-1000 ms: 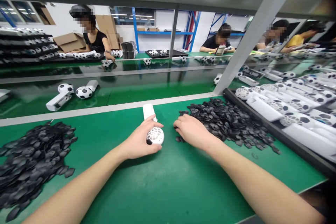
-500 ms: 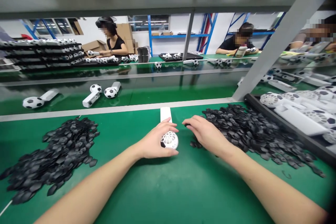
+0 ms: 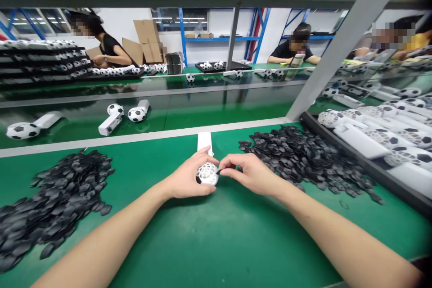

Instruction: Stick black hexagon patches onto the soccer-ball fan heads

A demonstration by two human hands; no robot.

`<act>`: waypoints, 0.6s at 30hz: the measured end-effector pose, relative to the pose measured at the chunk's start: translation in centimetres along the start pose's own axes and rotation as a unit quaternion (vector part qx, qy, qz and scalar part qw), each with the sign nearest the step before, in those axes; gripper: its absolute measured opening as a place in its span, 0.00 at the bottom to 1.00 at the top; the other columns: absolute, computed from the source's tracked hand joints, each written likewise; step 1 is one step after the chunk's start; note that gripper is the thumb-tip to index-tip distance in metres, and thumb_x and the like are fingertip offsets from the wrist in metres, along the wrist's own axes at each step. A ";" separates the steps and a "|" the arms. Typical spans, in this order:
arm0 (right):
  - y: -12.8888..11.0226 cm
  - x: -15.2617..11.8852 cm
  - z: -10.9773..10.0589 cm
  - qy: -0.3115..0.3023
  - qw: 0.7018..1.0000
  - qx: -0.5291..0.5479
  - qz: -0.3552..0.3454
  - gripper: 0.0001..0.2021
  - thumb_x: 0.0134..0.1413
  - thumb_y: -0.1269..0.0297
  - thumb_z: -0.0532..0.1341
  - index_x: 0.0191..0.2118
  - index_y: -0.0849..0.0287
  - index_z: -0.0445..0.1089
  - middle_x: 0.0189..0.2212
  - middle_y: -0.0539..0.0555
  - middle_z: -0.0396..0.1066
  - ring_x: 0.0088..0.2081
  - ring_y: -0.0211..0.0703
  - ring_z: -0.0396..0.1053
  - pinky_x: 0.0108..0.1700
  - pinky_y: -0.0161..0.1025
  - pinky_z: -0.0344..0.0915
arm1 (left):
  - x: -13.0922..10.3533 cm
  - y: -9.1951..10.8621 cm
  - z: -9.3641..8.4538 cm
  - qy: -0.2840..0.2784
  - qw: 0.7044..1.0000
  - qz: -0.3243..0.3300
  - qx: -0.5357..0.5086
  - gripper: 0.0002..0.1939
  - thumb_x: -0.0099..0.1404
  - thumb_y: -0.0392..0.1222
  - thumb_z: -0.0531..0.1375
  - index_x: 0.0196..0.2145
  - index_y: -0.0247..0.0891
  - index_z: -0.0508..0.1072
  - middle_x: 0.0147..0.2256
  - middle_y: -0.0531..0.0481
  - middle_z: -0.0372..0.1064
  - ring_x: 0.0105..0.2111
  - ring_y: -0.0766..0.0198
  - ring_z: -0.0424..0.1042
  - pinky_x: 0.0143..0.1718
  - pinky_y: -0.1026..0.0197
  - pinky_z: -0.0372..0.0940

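Observation:
On the green tabletop lies a white soccer-ball-shaped device (image 3: 207, 173) with a white handle (image 3: 204, 141) pointing away from me. Its round head has an open lattice front and a black patch on the left side. My left hand (image 3: 189, 173) is curled around the head, fingers above and thumb below. Between thumb and forefinger my right hand (image 3: 248, 171) pinches a small black plastic piece (image 3: 218, 171), held against the right side of the head. The hand hides most of that piece.
Piles of black pieces lie left (image 3: 64, 198) and right (image 3: 310, 157). A black tray (image 3: 332, 157) of ball-headed devices stands at the right, by a slanted grey post (image 3: 337, 49). Several finished-looking devices (image 3: 137, 114) lie on the conveyor beyond. Co-workers (image 3: 113, 49) sit across.
My right hand has moved left from beside the right pile to the ball head, bringing the black piece against it. My left hand keeps its hold. The camera view has shifted right.

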State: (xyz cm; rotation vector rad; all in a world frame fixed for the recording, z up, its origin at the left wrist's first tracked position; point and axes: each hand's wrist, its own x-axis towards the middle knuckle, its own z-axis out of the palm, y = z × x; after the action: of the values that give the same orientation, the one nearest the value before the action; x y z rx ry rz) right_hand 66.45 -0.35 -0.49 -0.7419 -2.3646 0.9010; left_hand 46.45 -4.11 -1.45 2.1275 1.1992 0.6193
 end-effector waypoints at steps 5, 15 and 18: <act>-0.5 -0.1 0.2 -0.035 0.996 -0.060 -0.056 0.04 0.55 0.70 0.57 0.35 0.59 0.69 0.32 0.51 0.70 0.34 0.38 0.66 0.39 0.35 0.60 | 0.0 0.0 0.0 -0.007 1.000 -0.001 0.006 0.25 0.49 0.38 0.62 0.46 0.43 0.64 0.55 0.49 0.57 0.62 0.56 0.37 0.60 0.50 0.42; -0.6 -0.2 0.2 -0.026 0.996 -0.064 -0.056 0.02 0.54 0.71 0.56 0.33 0.60 0.65 0.30 0.51 0.68 0.32 0.37 0.65 0.36 0.34 0.60 | 0.1 0.1 -0.1 -0.007 1.000 -0.001 0.005 0.23 0.49 0.38 0.61 0.45 0.43 0.64 0.54 0.49 0.58 0.62 0.53 0.38 0.59 0.48 0.42; -0.4 -0.2 0.1 -0.012 0.998 -0.038 -0.047 0.04 0.56 0.72 0.54 0.37 0.60 0.64 0.33 0.51 0.68 0.33 0.36 0.65 0.36 0.33 0.61 | 0.1 0.0 0.0 -0.003 1.000 -0.001 0.003 0.24 0.50 0.38 0.61 0.46 0.43 0.63 0.55 0.49 0.56 0.62 0.53 0.38 0.59 0.49 0.43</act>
State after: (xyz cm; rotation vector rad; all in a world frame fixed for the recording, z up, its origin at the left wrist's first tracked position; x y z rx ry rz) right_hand 66.42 -0.83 -0.30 -0.6460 -2.4450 0.7880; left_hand 46.47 -4.03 -1.45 2.1314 1.2003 0.6087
